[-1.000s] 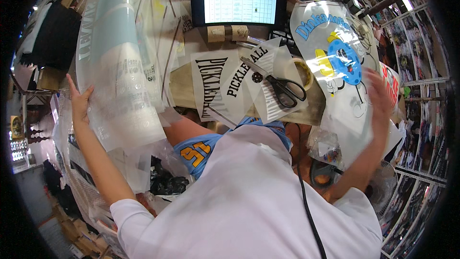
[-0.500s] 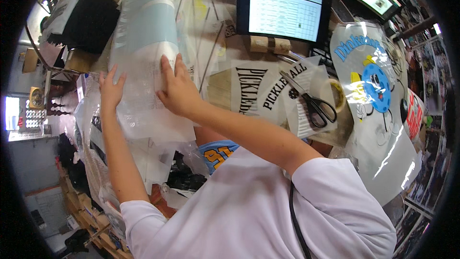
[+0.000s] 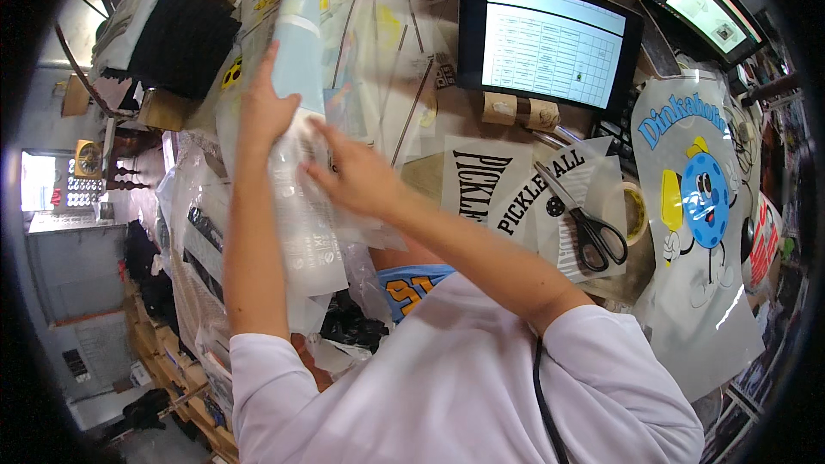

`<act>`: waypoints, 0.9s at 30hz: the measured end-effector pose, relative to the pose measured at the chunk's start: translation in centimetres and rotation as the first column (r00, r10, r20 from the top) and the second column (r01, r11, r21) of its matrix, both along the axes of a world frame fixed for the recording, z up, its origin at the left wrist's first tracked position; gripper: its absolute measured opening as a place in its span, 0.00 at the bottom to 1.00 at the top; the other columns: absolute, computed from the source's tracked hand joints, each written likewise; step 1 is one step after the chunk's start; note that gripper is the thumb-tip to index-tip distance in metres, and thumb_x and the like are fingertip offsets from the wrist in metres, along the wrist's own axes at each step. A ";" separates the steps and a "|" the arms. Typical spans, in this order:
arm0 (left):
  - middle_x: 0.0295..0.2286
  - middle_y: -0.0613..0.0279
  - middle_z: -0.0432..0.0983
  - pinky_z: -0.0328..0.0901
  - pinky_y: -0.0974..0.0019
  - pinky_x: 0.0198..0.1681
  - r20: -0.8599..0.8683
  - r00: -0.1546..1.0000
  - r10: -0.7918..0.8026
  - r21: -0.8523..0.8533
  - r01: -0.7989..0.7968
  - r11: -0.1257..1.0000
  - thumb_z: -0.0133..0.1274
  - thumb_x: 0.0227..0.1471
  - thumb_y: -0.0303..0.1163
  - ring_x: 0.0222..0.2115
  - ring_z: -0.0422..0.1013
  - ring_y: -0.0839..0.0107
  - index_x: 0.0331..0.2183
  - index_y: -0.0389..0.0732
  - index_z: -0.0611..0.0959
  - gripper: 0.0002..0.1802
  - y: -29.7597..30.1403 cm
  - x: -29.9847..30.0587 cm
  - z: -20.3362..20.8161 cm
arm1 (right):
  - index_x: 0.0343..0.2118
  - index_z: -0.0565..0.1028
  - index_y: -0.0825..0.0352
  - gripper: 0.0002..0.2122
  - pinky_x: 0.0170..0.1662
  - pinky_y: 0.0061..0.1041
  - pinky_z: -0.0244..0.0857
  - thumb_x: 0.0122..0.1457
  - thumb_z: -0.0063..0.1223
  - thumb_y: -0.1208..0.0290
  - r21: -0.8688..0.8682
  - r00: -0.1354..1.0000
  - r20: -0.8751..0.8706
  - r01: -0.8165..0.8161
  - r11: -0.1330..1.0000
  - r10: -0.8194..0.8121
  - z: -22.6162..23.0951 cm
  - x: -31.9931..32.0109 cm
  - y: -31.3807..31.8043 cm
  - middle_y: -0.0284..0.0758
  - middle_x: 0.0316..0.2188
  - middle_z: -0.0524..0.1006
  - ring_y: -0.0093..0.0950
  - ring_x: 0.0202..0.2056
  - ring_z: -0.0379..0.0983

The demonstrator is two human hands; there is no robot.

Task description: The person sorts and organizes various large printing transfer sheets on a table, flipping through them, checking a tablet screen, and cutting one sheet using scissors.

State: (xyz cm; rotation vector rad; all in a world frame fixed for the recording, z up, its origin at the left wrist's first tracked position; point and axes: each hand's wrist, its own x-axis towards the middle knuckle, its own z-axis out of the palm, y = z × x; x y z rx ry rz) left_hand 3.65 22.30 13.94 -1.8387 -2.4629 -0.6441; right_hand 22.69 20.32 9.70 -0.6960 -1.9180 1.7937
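A translucent film sheet with white and pale blue areas, curled into a narrow roll [image 3: 302, 64], lies lengthwise on the table at the left. My left hand [image 3: 270, 107] is closed against its left side, thumb toward the top and one finger stretched along it. At the roll's right side is my right hand [image 3: 357, 174], slightly blurred, thumb and forefinger apart, fingertips at or just beside the film. Whether those tips touch it I cannot tell. Small dark print shows on the roll's near end.
Right of the roll lie black scissors [image 3: 593, 236] on lettered transfer sheets [image 3: 477, 176], beside a yellow tape roll [image 3: 634, 213]. A tablet screen [image 3: 550, 39] stands behind them. A clear film with a blue cartoon ball [image 3: 705, 198] lies far right. Folded black cloth [image 3: 185, 39] is stacked at far left.
The wide film has been curled into a much narrower roll. My left hand has moved right and away from me onto it; my right hand has shifted right and down. The whole view has shifted slightly.
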 end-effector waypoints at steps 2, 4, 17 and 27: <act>0.45 0.46 0.72 0.63 0.60 0.50 -0.081 0.992 -0.102 0.120 0.111 0.987 0.55 0.36 0.22 0.45 0.70 0.50 0.57 0.53 0.65 0.43 -0.2 -2.0 1.6 | 0.58 0.57 0.72 0.35 0.59 0.41 0.49 0.54 0.50 0.50 0.545 0.895 0.057 0.344 0.765 -0.443 -4.8 -1.5 2.6 0.51 0.58 0.57 0.50 0.56 0.57; 0.48 0.49 0.70 0.61 0.63 0.52 0.000 1.000 0.007 0.013 -0.007 1.000 0.53 0.37 0.19 0.47 0.69 0.56 0.55 0.51 0.68 0.40 -1.4 -2.7 3.8 | 0.56 0.58 0.76 0.36 0.60 0.43 0.46 0.53 0.52 0.50 0.746 0.716 0.296 0.240 0.621 -0.632 -4.0 -0.3 4.5 0.50 0.58 0.58 0.48 0.56 0.57; 0.38 0.49 0.77 0.64 0.62 0.48 -0.212 0.973 0.095 -0.118 -0.122 0.986 0.53 0.40 0.28 0.40 0.73 0.55 0.38 0.44 0.84 0.18 0.0 -2.3 1.3 | 0.56 0.61 0.68 0.28 0.56 0.34 0.58 0.52 0.51 0.67 0.440 0.968 -0.200 0.229 0.868 -0.155 -2.1 -4.9 5.1 0.53 0.52 0.66 0.47 0.50 0.67; 0.40 0.47 0.75 0.64 0.60 0.49 -0.231 0.969 0.088 -0.236 -0.144 0.961 0.52 0.45 0.30 0.42 0.71 0.52 0.42 0.50 0.82 0.19 0.4 -1.3 0.9 | 0.61 0.54 0.67 0.36 0.49 0.31 0.62 0.52 0.56 0.59 -0.609 0.882 -0.113 0.303 0.733 -0.458 -3.7 -2.4 8.3 0.50 0.54 0.64 0.38 0.49 0.67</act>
